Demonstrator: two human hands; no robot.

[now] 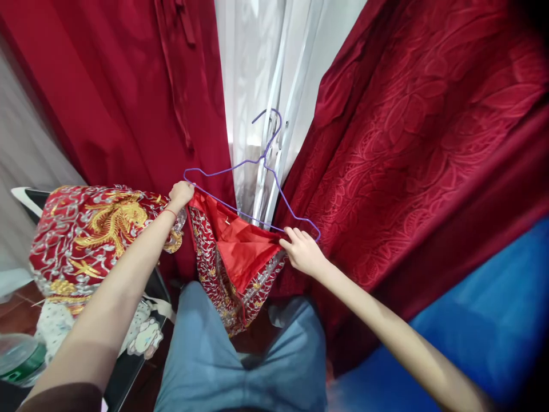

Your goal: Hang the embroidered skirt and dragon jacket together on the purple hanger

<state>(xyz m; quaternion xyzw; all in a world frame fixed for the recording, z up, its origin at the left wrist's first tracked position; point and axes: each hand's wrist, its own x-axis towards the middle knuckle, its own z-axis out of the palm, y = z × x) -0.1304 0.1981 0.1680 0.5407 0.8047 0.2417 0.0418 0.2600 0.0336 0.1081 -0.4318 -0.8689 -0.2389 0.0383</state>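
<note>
Between my hands hangs an embroidered red garment (pixel 207 245) with a bright red lining (pixel 246 252) and silver and gold stitching; its lower part drops between my knees. A purple wire hanger (pixel 240 165) lies along the garment's top edge, its hook tilted up and away from me. My left hand (pixel 182 195) is closed on the garment's left corner, next to the hanger's left end. At the opposite corner, my right hand (pixel 302 250) pinches the edge near the hanger's right end. How the cloth is fixed to the hanger's bar I cannot tell.
Another red embroidered garment (pixel 107 220) with a gold bird-like figure is draped over a chair (pixel 30 200) at the left. A clear plastic container (pixel 21 357) stands below it. Red curtains (pixel 407 126) flank a white frame (pixel 295 86). Blue fabric (pixel 472 320) lies right.
</note>
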